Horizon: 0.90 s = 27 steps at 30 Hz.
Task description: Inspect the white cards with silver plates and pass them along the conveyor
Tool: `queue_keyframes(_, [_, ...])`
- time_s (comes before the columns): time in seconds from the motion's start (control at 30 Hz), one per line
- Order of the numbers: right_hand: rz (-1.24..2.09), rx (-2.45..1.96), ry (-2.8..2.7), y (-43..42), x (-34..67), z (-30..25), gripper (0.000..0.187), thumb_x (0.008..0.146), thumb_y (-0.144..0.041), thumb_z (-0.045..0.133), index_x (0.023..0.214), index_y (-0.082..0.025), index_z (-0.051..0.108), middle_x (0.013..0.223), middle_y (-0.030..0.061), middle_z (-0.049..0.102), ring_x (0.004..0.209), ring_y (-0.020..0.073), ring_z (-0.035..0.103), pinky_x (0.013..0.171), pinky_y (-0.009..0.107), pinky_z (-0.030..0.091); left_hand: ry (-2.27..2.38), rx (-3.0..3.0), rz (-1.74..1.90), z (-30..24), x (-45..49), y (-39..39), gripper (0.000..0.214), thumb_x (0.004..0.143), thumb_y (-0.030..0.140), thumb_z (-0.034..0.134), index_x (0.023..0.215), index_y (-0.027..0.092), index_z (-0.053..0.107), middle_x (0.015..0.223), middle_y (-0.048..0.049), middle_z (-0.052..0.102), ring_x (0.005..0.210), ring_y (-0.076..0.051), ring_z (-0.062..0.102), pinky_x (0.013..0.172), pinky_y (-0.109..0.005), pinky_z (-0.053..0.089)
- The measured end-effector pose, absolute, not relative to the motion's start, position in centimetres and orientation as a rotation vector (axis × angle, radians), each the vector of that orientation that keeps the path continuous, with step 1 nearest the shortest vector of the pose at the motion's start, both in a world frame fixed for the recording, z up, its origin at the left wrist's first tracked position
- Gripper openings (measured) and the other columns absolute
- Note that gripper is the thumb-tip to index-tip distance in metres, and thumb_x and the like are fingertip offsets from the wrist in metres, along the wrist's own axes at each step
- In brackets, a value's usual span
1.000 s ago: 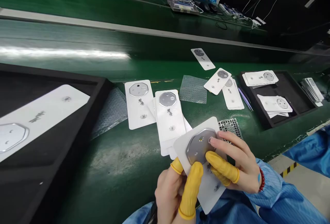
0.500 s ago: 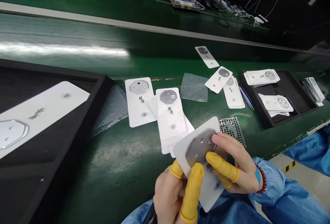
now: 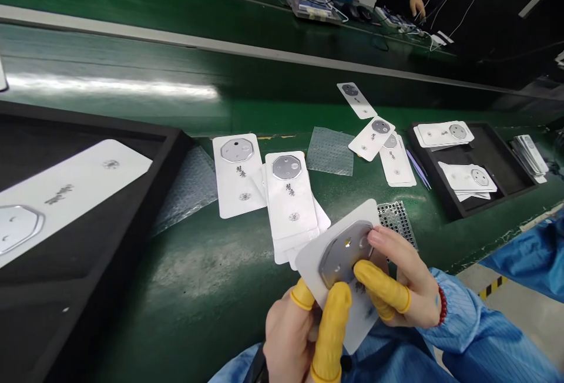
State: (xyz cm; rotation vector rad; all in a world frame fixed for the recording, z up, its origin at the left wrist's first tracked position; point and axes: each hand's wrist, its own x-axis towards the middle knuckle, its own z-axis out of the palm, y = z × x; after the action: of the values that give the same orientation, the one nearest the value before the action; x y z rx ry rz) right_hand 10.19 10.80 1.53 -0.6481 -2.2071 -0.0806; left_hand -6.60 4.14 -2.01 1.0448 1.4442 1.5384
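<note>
White card [image 3: 312,254] bearing an octagonal metal plate [image 3: 344,252], held over the front edge of the green workbench [image 3: 198,271]. Left hand [image 3: 288,336] and right hand [image 3: 399,271] together, both clamped on the card; yellow finger cots [image 3: 331,330] on the left thumb and right thumb. Right fingertips [image 3: 376,237] touch the plate's rim. Just beyond: perforated sheet [image 3: 396,222], stack of similar cards [image 3: 291,195]. Farther: bubble wrap [image 3: 330,151], tweezers [image 3: 418,168], black foam tray [image 3: 506,163] holding cards, right; second black tray [image 3: 174,142], left.
</note>
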Motion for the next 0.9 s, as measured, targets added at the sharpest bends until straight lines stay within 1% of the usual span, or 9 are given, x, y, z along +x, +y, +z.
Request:
queue_keyframes(0.07, [-0.112,-0.658,-2.214,10.7,10.3,1.5,0.023,0.089,-0.012,0.052,0.105,-0.015,0.067,0.141,0.014,0.052,0.13,0.0252,0.053,0.101,0.04,0.056,1.423,1.175,1.509,-1.8,-6.5,4.2,0.021,0.079,0.027,0.07,0.1,0.024,0.077,0.049,0.0026,0.056,0.042,-0.015,0.052,0.038,-0.022,0.044])
queue_keyframes(0.17, [-0.135,-0.622,-2.25,10.7,10.5,1.6,0.027,0.085,-0.006,0.052,0.107,-0.009,0.067,0.141,0.02,0.051,0.131,0.0298,0.05,0.102,0.043,0.055,1.428,1.236,1.502,-0.7,-6.0,4.7,0.02,0.085,0.028,0.064,0.099,0.024,0.077,0.048,0.0031,0.053,0.039,-0.013,0.049,0.038,-0.022,0.042])
queue_keyframes(0.27, [-0.091,-0.583,-2.328,10.8,10.6,1.8,0.026,0.086,-0.004,0.047,0.105,-0.004,0.065,0.146,0.0245,0.042,0.133,0.0336,0.046,0.102,0.047,0.054,1.413,1.249,1.496,0.5,-5.6,5.6,0.021,0.087,0.03,0.062,0.1,0.022,0.076,0.052,0.0017,0.059,0.043,-0.015,0.056,0.041,-0.023,0.046])
queue_keyframes(0.4, [-0.1,-0.552,-2.378,11.1,10.6,1.9,0.026,0.085,-0.002,0.045,0.102,-0.002,0.064,0.154,0.0236,0.028,0.135,0.0365,0.043,0.098,0.048,0.056,1.407,1.386,1.534,0.9,-5.5,6.2,0.023,0.088,0.022,0.059,0.107,0.024,0.072,0.062,0.0012,0.068,0.044,-0.014,0.057,0.042,-0.02,0.046])
queue_keyframes(0.53, [-0.104,-0.532,-2.382,11.1,10.3,1.8,0.025,0.086,-0.004,0.047,0.103,-0.001,0.064,0.154,0.0261,0.026,0.134,0.0373,0.044,0.096,0.05,0.057,1.474,1.465,1.548,0.5,-5.7,5.9,0.028,0.087,0.015,0.054,0.109,0.025,0.069,0.068,0.0003,0.069,0.05,-0.014,0.061,0.047,-0.019,0.049])
queue_keyframes(0.67, [-0.039,-0.529,-2.386,11.1,10.3,1.6,0.027,0.087,-0.003,0.045,0.105,0.003,0.063,0.151,0.0302,0.028,0.135,0.0392,0.042,0.098,0.052,0.056,1.439,1.528,1.54,0.2,-5.7,5.8,0.022,0.086,0.014,0.055,0.101,0.025,0.067,0.053,0.005,0.059,0.043,-0.011,0.055,0.044,-0.016,0.045])
queue_keyframes(0.77, [0.048,-0.535,-2.383,11.2,10.4,1.5,0.031,0.088,-0.002,0.042,0.113,0.003,0.06,0.147,0.0301,0.036,0.138,0.0369,0.039,0.1,0.05,0.054,1.355,1.423,1.57,0.0,-5.6,5.9,0.019,0.084,0.013,0.058,0.096,0.025,0.067,0.054,0.0061,0.06,0.039,-0.008,0.052,0.042,-0.014,0.044])
queue_keyframes(0.83, [0.167,-0.551,-2.346,11.4,10.5,1.6,0.035,0.091,-0.005,0.042,0.122,0.001,0.057,0.143,0.0275,0.044,0.138,0.0331,0.04,0.103,0.048,0.053,1.309,1.264,1.586,0.1,-5.6,6.2,0.019,0.083,0.014,0.061,0.096,0.024,0.07,0.056,0.0056,0.062,0.04,-0.007,0.053,0.042,-0.013,0.045])
queue_keyframes(0.9, [0.344,-0.566,-2.276,11.9,10.6,1.9,0.04,0.094,-0.01,0.041,0.132,-0.006,0.051,0.141,0.0226,0.049,0.135,0.029,0.044,0.105,0.047,0.05,1.271,1.118,1.586,0.4,-5.6,6.8,0.014,0.082,0.017,0.066,0.092,0.024,0.073,0.056,0.0051,0.063,0.042,-0.008,0.056,0.044,-0.012,0.047])
